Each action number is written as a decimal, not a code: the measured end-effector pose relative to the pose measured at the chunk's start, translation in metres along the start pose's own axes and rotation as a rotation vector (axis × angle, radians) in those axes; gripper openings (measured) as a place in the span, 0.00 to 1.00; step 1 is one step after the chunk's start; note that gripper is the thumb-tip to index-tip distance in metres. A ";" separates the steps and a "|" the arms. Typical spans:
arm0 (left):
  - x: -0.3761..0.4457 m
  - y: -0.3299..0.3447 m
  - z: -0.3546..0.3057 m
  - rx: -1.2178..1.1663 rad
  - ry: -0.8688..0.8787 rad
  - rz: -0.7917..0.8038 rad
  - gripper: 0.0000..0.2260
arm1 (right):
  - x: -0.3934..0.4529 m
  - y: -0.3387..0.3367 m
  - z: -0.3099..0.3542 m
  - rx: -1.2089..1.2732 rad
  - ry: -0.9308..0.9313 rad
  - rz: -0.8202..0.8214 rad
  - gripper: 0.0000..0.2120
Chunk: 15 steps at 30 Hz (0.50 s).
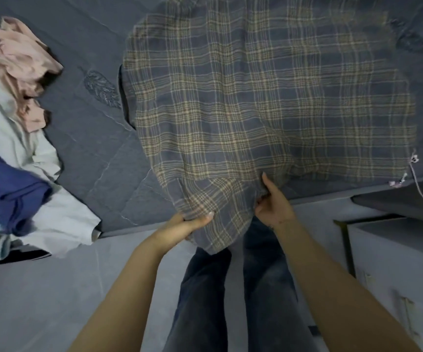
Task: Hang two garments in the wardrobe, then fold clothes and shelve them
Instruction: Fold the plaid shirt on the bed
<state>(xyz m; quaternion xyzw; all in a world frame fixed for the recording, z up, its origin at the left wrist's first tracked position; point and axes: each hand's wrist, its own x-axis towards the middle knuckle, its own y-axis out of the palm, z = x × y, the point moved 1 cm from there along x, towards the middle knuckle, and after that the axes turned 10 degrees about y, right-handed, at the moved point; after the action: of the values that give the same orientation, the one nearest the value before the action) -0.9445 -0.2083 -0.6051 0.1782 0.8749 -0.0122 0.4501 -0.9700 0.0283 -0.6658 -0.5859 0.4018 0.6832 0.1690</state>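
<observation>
A blue-grey woven garment with a tan plaid pattern (269,105) lies spread on a dark slate-grey bedcover (91,138), its near edge hanging over the bed's side. The left hand (187,224) grips a gathered fold of that edge, thumb on top. The right hand (272,201) holds the cloth just beside it. At the left lies a heap of pink, pale mint and navy blue clothes (15,118). Dark denim trouser legs (230,288) stand on a pale grey floor (53,288).

Left hand (187,224) pinching cloth, right hand (272,204) apparently gripping too
</observation>
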 end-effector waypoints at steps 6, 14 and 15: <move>-0.020 -0.008 -0.013 -0.092 0.081 -0.052 0.11 | -0.030 -0.021 -0.033 0.050 -0.204 -0.074 0.12; -0.045 -0.014 0.007 -0.228 0.036 0.065 0.41 | -0.044 -0.004 -0.037 -0.015 -0.265 0.088 0.09; -0.046 -0.013 0.014 -0.181 0.018 0.098 0.39 | -0.043 -0.002 -0.033 -0.017 -0.272 0.098 0.09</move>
<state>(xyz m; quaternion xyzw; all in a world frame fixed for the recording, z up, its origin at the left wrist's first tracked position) -0.9128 -0.2368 -0.5789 0.1794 0.8667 0.0907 0.4565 -0.9351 0.0154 -0.6257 -0.4690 0.3973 0.7671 0.1836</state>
